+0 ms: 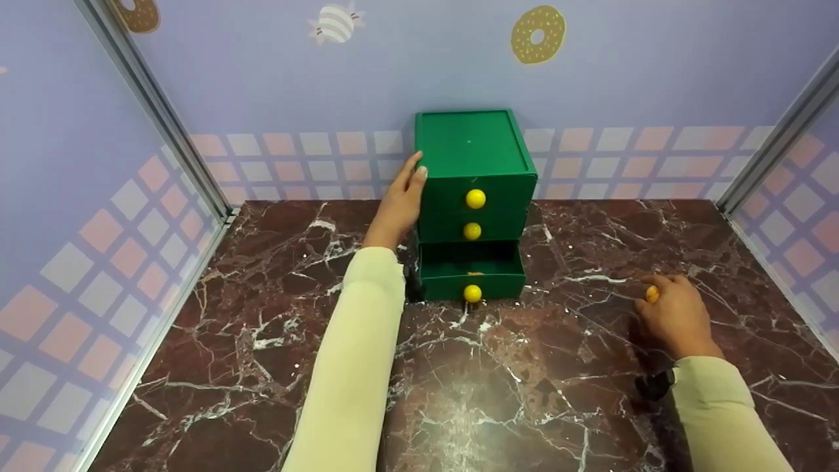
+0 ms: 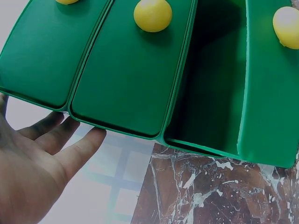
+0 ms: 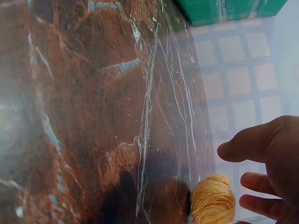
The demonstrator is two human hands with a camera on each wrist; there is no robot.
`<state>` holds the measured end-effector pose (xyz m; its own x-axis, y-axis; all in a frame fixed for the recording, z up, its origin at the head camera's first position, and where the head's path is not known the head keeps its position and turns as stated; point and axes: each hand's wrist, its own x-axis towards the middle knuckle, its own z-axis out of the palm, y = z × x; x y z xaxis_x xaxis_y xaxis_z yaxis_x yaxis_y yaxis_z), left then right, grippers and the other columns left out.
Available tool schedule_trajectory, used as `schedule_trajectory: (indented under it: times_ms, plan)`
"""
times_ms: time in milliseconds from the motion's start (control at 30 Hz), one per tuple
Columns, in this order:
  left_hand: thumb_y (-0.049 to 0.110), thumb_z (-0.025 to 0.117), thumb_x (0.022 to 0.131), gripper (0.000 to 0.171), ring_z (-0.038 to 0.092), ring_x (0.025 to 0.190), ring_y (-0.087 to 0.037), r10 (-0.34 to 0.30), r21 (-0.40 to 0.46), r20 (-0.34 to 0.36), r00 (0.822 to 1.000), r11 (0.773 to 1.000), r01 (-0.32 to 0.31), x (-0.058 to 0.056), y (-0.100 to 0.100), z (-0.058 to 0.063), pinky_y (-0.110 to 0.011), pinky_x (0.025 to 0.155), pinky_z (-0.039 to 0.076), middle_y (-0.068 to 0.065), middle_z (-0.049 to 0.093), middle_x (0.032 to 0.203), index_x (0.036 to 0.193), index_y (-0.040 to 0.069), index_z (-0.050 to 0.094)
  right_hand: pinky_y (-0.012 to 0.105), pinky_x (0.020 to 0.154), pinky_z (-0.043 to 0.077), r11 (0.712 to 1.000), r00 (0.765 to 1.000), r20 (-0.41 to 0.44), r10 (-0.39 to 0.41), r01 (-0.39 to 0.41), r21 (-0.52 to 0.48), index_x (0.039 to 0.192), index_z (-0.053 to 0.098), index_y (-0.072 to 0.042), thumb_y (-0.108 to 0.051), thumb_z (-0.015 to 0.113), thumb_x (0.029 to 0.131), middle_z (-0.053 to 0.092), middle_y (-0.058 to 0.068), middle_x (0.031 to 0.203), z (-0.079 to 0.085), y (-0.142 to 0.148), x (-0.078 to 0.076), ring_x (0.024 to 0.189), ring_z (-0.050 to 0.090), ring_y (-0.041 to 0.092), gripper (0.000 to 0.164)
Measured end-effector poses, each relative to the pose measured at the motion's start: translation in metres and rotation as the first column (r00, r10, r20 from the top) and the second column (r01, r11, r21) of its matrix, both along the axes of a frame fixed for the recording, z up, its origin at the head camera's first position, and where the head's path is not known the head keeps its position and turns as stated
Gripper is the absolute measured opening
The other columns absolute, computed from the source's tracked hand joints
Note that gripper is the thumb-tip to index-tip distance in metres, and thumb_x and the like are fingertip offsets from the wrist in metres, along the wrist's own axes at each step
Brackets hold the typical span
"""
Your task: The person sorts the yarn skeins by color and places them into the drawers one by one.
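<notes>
A green three-drawer cabinet (image 1: 468, 144) with yellow ball knobs stands against the back wall, its bottom drawer (image 1: 472, 286) pulled out. My left hand (image 1: 398, 208) rests against the cabinet's left side near the top. In the left wrist view its extended fingers (image 2: 79, 151) reach the side edge by the upper two drawers. Off to the right, my right hand (image 1: 678, 314) is low over the table at a small yellow-orange yarn ball (image 1: 652, 294). The right wrist view shows the yarn ball (image 3: 213, 200) just beyond its fingertips, with the thumb (image 3: 250, 142) spread apart.
The tabletop (image 1: 275, 393) is dark red-brown marble with white veins. Lilac wall panels (image 1: 328, 85) with printed sweets and pink and white squares enclose the back and both sides. The open drawer front juts toward me, and its visible interior is dark green.
</notes>
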<state>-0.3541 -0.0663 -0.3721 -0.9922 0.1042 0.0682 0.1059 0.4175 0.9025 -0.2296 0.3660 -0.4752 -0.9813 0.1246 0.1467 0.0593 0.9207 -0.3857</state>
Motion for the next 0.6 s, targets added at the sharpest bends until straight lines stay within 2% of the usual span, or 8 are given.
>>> schedule_trajectory:
  times_ms: [367,600]
  plan:
    - [0.065,0.028,0.097,0.057,0.027,0.147,-0.029,-0.028,0.016,0.0,1.0,0.999,0.028,0.001,0.0008,-0.0008,-0.053,0.117,0.025,0.005,0.021,0.162,0.151,0.049,0.018,0.069,0.089,0.04,1.0,0.999,0.036,0.01,-0.011,0.029,0.13,0.054,0.006,-0.016,0.059,0.089,0.043,0.04,0.129,-0.0042,0.008,0.003,0.108,0.047,0.059,0.047]
    - [0.064,0.029,0.098,0.056,0.026,0.147,-0.029,-0.013,0.025,0.0,1.0,1.0,0.013,0.0006,0.0012,-0.0008,-0.054,0.117,0.024,0.005,0.021,0.162,0.151,0.05,0.019,0.066,0.085,0.041,1.0,1.0,-0.007,0.002,-0.002,0.031,0.124,0.055,0.007,-0.01,0.06,0.085,0.049,0.04,0.121,-0.0103,0.0103,0.0037,0.103,0.05,0.057,0.044]
